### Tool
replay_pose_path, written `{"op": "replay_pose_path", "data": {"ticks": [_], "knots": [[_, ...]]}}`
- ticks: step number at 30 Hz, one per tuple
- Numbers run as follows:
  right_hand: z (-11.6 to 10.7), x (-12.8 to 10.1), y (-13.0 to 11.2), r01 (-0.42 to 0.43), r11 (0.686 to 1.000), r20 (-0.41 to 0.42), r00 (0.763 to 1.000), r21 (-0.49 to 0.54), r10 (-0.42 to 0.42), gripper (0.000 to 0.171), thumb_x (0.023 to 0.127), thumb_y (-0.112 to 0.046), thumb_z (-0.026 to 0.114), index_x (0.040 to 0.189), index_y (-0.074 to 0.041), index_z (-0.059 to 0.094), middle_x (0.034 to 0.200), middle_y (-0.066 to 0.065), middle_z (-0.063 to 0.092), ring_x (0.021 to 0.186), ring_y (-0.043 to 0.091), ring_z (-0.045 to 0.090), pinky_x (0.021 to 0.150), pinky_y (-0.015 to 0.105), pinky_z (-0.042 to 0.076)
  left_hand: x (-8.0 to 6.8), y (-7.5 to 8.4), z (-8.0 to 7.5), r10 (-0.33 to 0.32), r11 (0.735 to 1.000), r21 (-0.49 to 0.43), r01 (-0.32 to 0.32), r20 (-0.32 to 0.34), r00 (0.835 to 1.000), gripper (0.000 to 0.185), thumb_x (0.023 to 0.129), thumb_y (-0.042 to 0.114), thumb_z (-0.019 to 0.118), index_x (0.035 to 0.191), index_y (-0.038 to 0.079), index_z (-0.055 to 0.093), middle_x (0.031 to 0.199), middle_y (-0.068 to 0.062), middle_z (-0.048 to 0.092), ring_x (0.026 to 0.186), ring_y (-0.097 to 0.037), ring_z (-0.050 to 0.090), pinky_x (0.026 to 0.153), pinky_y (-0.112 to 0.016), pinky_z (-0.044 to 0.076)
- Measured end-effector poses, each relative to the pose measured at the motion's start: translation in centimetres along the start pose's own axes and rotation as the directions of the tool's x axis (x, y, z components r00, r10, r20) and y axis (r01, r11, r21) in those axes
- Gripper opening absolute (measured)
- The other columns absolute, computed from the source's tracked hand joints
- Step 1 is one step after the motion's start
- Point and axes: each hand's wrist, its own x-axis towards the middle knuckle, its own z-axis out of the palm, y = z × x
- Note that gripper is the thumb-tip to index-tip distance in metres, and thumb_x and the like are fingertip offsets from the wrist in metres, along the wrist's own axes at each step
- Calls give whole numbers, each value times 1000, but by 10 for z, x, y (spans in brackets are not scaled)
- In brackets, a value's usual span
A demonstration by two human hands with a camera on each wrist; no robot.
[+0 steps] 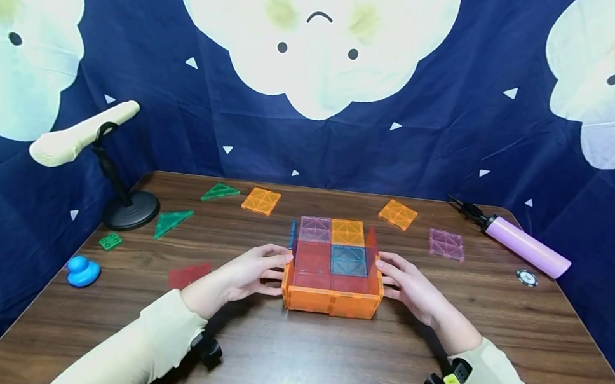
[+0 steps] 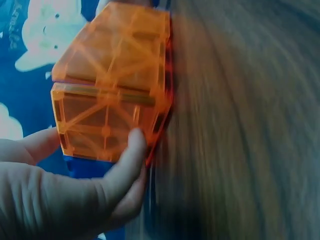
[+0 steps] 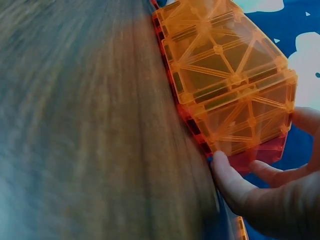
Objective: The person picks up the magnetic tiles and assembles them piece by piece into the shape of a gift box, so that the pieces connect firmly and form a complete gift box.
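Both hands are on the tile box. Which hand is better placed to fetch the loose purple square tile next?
Probably the right hand: the purple square tile lies on its side of the tile box, just beyond it, while the left hand would have to cross over the box.

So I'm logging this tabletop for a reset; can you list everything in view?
tile box: 1, orange walls, red, blue, pink and orange floor, table centre
orange tiles: 2, far side
pink tile: 1, far right
green triangles: 2, far left
red tile: 1, near left
green piece: 1, left edge
duck: 1, blue, left edge
microphone: 1, cream, black stand
pump: 1, lilac, right
chip: 1, right
left hand: on box's left wall
right hand: on box's right wall
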Motion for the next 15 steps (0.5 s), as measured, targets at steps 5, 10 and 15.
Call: {"op": "replay_pose_path", "data": {"ticks": [5, 10, 15], "knots": [[-9, 7, -7, -32, 997, 2, 999, -76, 32, 66, 110, -33, 45, 157, 6, 22, 147, 31, 42, 118, 27, 59, 100, 39, 50, -9, -3, 20, -4, 1000, -9, 4, -70, 998, 58, 104, 29, 59, 150, 2, 36, 143, -26, 48, 130, -41, 46, 88, -57, 54], [-15, 30, -10, 16, 998, -81, 997, -64, -21, 64, 111, -37, 41, 158, 4, 26, 153, 29, 37, 133, 36, 47, 112, 47, 39, -31, -10, 35, 16, 992, -125, -26, -83, 996, 70, 101, 21, 59, 158, 1, 22, 155, -27, 26, 141, -48, 22, 95, -70, 45], [-17, 49, -7, 73, 997, -83, 994, -21, -75, 56, 113, -30, 38, 157, 3, 30, 157, 27, 35, 140, 36, 40, 114, 46, 35, -39, -16, 45, 62, 973, -217, -75, -65, 996, 71, 102, 9, 56, 158, -5, 16, 159, -30, 15, 144, -50, 18, 101, -69, 41]]}}
